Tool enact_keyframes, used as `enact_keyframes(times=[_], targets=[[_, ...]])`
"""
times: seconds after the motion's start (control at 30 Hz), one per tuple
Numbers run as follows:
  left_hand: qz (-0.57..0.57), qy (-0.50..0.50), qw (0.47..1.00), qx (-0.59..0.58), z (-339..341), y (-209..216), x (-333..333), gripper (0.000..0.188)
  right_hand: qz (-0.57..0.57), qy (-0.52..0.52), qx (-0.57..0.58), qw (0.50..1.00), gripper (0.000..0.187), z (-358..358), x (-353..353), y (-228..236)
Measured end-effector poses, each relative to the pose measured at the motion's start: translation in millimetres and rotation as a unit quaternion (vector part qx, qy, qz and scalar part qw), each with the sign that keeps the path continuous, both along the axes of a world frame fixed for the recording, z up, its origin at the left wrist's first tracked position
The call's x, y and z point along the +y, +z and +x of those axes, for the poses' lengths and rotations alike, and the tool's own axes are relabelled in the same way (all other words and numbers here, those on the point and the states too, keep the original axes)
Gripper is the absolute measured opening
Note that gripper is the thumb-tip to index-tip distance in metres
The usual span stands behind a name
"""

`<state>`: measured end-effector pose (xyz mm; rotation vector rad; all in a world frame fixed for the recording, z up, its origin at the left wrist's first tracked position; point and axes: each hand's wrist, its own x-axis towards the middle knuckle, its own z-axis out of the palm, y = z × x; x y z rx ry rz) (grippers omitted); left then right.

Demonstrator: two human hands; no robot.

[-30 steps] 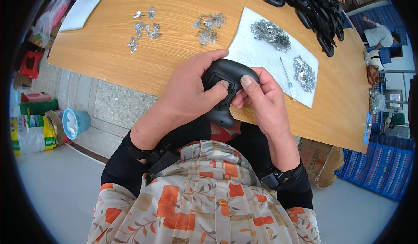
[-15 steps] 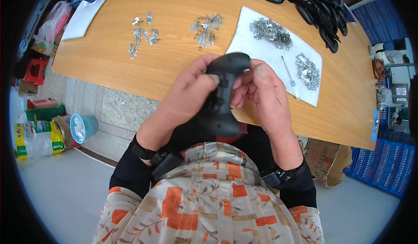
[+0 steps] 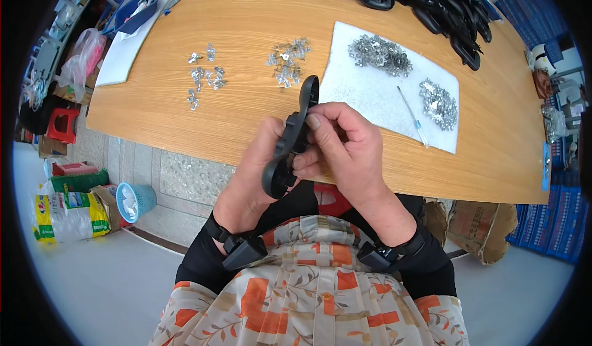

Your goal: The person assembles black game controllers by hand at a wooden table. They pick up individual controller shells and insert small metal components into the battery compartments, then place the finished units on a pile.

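Observation:
A black game controller shell (image 3: 287,152) is held nearly on edge above the table's front edge, its hollow inner side turned toward the right. My left hand (image 3: 246,173) grips it from the left, with the thumb along its outer face; the other left fingers are partly hidden. From the right, my right hand (image 3: 351,155) closes thumb and fingers on the inner side of the shell. Any small part between those right fingertips is hidden. Beyond the hands lies a loose group of small metal clips (image 3: 288,62), with another scattered group of metal clips (image 3: 206,78) farther left.
A white foam sheet (image 3: 345,93) bears two piles of metal pieces and a thin screwdriver (image 3: 413,116). Many black controller shells (image 3: 441,13) are heaped at the far right. A blue tray (image 3: 135,13) stands far left, and a blue wastebasket (image 3: 137,201) is on the floor.
The shell has turned from showing its broad outer face to standing nearly edge-on. My right fingers have moved left onto its inner side. The whole view has shifted slightly.

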<state>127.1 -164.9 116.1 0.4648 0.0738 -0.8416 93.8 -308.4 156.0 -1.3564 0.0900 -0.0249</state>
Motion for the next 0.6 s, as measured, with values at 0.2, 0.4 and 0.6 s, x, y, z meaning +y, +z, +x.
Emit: enact_keyframes(times=[0.2, 0.4, 0.6], targets=[[-0.04, -0.026, 0.998, 0.041, -1, -3, -3, 0.04, -0.141, -0.048, -0.047, 0.988, 0.009, -3, 3, -5], [-0.157, -0.047, 0.981, 0.101, 1, -13, -6, 0.041, -0.172, -0.036, -0.009, 0.984, 0.015, 0, -10, -12], [-0.195, -0.071, 0.973, 0.104, 2, -14, -10, 0.042, -0.194, -0.044, -0.031, 0.979, 0.013, -2, -13, -16]])
